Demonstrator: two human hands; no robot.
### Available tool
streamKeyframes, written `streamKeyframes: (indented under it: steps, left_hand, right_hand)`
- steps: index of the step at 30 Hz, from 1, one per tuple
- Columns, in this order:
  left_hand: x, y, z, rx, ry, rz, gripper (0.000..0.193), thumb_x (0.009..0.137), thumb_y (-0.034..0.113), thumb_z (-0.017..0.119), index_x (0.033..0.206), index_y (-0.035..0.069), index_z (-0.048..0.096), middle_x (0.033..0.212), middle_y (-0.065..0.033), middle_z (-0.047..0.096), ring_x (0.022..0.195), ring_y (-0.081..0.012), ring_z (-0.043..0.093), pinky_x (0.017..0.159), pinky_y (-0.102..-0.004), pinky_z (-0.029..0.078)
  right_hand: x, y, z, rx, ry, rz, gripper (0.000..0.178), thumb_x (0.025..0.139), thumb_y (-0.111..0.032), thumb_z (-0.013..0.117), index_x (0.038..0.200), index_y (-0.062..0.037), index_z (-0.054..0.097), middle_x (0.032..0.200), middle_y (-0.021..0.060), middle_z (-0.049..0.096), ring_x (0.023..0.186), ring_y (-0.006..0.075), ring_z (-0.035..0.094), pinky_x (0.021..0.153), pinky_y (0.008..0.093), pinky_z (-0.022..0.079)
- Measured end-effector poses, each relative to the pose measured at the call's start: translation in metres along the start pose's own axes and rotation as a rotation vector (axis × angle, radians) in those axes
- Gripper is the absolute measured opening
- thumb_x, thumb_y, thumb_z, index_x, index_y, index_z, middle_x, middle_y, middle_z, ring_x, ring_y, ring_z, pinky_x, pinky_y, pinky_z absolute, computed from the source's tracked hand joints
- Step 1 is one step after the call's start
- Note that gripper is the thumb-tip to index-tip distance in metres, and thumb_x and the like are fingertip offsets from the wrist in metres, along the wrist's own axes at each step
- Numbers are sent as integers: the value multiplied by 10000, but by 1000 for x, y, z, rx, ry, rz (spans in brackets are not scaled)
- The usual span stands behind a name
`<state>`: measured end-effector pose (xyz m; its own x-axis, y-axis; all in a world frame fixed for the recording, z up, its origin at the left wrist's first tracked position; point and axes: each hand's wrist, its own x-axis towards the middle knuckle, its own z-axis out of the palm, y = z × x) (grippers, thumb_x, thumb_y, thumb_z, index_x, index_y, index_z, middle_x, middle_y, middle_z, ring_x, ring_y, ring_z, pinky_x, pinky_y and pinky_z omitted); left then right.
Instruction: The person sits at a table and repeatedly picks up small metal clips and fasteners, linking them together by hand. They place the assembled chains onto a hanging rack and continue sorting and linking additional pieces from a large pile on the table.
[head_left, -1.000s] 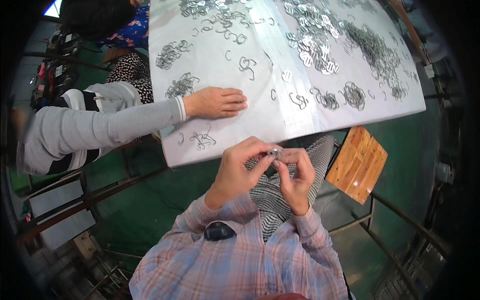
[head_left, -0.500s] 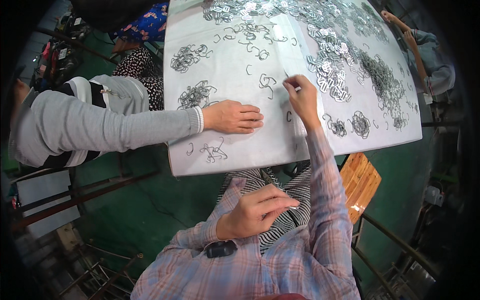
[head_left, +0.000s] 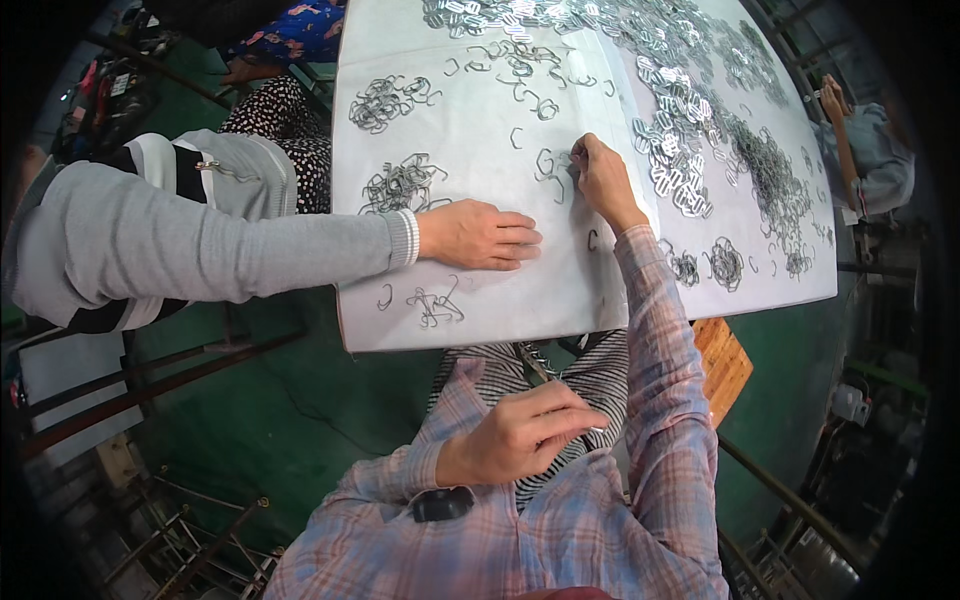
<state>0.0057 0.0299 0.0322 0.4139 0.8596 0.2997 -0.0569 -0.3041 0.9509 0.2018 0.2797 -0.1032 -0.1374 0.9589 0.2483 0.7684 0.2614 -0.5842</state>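
Observation:
In front of my lap my left hand (head_left: 525,432) is closed, thumb and index finger pinching a small shiny metal piece (head_left: 603,428); its shape is mostly hidden. My right hand (head_left: 606,183) is over the table with its fingertips pinched together beside a few curved wire hooks (head_left: 546,163). Whether something sits between those fingertips cannot be made out. A single dark C-shaped hook (head_left: 592,240) lies nearer to me, left of my right wrist. Another person's hand (head_left: 478,235) rests palm down on the sheet, to the left of mine.
The white-covered table (head_left: 520,315) carries piles of wire hooks (head_left: 400,185) on the left and a heap of slotted silver metal pieces (head_left: 680,150) on the right. More hooks (head_left: 727,262) lie at the near right. A wooden stool (head_left: 722,368) stands below the right edge. Another person (head_left: 880,160) sits far right.
My right hand has moved slightly left, its fingertips now close against the loose hooks. My left hand keeps its pinch in nearly the same place. The whole view has shifted a little.

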Motion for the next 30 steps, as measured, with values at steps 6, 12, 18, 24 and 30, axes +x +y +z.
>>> streamKeyframes:
  steps: [6, 12, 18, 24, 30]
  left_hand:
    - [-3, 1, 5, 48, 7, -34, 268, 758, -73, 720, 1008, 22, 716, 888, -122, 680, 731, -205, 654, 606, -292, 514]
    - [-5, 3, 16, 93, 35, -174, 170, 783, -57, 709, 943, -4, 691, 900, -135, 706, 772, -200, 705, 680, -282, 553]
    - [-12, -9, 28, 16, 106, -257, 191, 833, -74, 680, 1015, -58, 625, 932, -99, 690, 844, -124, 678, 736, -250, 554]
    - [-2, -3, 36, -3, 139, -208, 178, 839, -59, 684, 1000, -46, 609, 945, -94, 679, 850, -118, 663, 759, -247, 547]
    - [6, 3, 40, 53, 135, -155, 174, 839, -49, 689, 993, -43, 607, 950, -89, 680, 853, -120, 666, 765, -246, 549]
  right_hand:
    - [-35, -48, -53, 467, -50, 416, 133, 874, -87, 653, 849, 36, 694, 774, 119, 697, 643, 186, 676, 579, 276, 511]
    - [-121, -79, -120, 1005, -118, 496, 155, 875, -140, 710, 865, 9, 667, 789, 77, 682, 683, 125, 654, 599, 254, 534]
    - [-196, -127, -163, 1012, -8, 375, 118, 847, -72, 724, 814, 1, 637, 910, 45, 634, 787, 108, 595, 710, 232, 486]
    - [-234, -154, -169, 500, 128, 114, 144, 759, -24, 754, 774, 8, 614, 893, 74, 616, 764, 136, 576, 691, 248, 454]
    - [-238, -163, -166, 516, 220, 106, 147, 754, -9, 743, 777, 1, 599, 859, 82, 621, 755, 163, 589, 673, 275, 464]
